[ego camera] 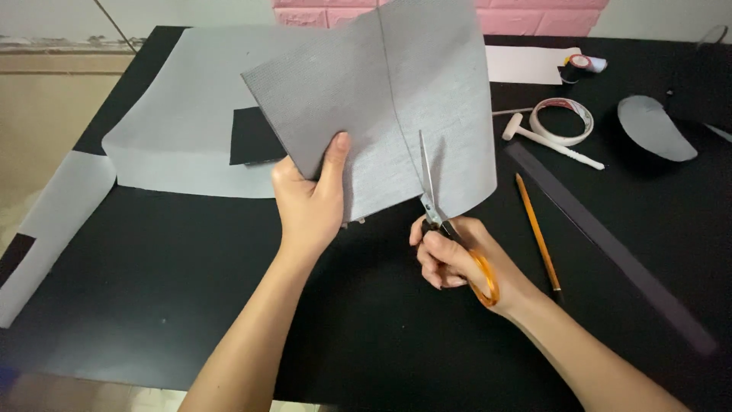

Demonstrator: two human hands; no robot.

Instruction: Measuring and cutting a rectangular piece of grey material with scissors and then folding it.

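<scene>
My left hand (309, 202) grips the lower left edge of a stiff grey sheet (366, 99), holding it tilted up above the black table (191, 290). A thin line runs down the sheet's middle. My right hand (450, 255) holds orange-handled scissors (438, 214); the blades point up into the sheet's lower edge along that line.
A large pale grey sheet (183, 107) lies at the back left with a black rectangle (252, 137) on it. To the right lie a pencil (537, 233), a long dark ruler (610, 244), a tape roll (564, 120), a small white mallet (549, 141), a thread spool (583, 65) and a grey sole-shaped piece (656, 128).
</scene>
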